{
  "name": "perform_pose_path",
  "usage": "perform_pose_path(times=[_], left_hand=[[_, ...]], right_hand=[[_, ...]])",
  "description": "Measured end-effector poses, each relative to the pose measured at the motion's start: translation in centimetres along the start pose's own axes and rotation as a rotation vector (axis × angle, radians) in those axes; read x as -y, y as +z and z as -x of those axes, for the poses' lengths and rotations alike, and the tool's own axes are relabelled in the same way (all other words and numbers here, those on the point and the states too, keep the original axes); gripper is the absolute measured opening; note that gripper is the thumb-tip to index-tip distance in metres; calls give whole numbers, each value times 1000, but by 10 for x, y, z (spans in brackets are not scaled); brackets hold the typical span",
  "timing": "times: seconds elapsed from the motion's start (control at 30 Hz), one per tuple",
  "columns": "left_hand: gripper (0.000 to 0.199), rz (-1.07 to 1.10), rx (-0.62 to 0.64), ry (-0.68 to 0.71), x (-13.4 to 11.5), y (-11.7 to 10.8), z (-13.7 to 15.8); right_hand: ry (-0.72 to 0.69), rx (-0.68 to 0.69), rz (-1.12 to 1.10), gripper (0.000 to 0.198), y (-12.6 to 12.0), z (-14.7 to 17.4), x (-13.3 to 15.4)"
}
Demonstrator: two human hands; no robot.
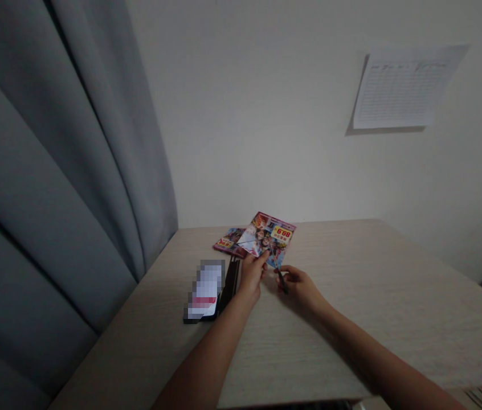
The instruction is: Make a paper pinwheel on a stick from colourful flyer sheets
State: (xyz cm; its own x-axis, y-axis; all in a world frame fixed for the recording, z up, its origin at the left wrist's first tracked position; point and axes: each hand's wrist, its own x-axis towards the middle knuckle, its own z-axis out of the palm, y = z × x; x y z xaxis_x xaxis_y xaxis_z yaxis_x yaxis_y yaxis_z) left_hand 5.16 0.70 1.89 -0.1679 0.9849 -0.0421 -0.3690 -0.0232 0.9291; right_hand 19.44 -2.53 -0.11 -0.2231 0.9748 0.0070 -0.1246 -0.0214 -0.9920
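My left hand (pixel 253 273) grips the lower edge of a colourful printed leaflet (pixel 281 242), its thumb on top. The leaflet is tilted above the table and carries a yellow price patch with red figures. My right hand (pixel 298 286) is closed round a slim tool (pixel 282 279) with a dark handle and a thin pale tip. That tip lies over the leaflet's lower part; its exact kind is too small to make out. A second, similar leaflet (pixel 224 244) lies behind on the table, partly covered by the held one.
Left of my left forearm lies a phone (pixel 204 290) with a lit, blurred screen, beside a long dark object (pixel 230 282). The pale wooden table (pixel 373 296) meets a white wall with a lined paper sheet (pixel 399 91). A grey curtain (pixel 65 171) hangs along the left.
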Motion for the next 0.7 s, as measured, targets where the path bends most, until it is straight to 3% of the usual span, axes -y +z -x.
perform_pose_path(times=[0.47, 0.7], left_hand=[[42, -5, -5, -5, -1, 0, 1], [43, -33, -12, 8, 1, -1, 0]], right_hand=[[5, 11, 3, 39, 0, 2, 2], [-9, -4, 127, 42, 1, 0, -1]])
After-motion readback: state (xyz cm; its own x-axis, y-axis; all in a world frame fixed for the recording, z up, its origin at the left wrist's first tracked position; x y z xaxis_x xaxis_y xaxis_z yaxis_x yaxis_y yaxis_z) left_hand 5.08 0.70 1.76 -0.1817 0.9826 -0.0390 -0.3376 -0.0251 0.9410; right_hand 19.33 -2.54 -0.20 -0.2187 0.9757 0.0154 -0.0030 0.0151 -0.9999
